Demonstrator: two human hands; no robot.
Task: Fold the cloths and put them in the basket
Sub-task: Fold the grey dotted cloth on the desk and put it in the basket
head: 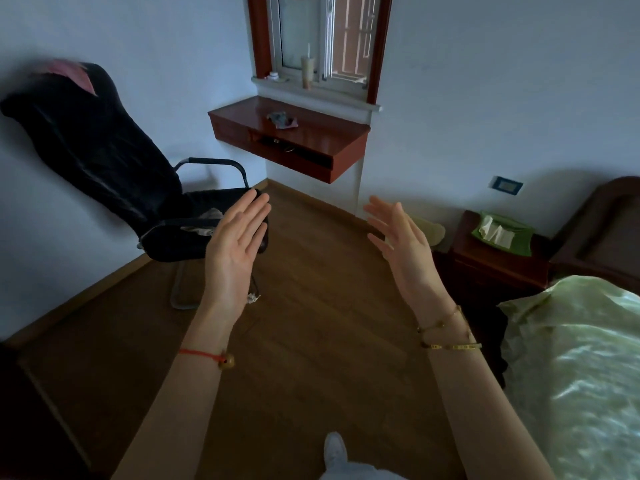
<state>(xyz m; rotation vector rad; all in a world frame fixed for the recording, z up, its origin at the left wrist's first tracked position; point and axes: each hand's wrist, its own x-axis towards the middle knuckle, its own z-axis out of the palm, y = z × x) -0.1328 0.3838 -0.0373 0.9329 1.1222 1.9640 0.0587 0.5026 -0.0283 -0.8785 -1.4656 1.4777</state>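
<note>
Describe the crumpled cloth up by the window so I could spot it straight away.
Find the red-framed window in the far wall, then the red-brown wooden shelf fixed beneath it. The crumpled cloth lies on the shelf's top, a small grey heap, unlike the tall cup with a straw up on the sill.

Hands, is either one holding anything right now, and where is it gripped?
Nothing is held. The left hand and right hand are both open, palms facing each other, raised over the bare floor.

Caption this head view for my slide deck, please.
Both hands, left and right, raised open and empty above the wooden floor.
</note>
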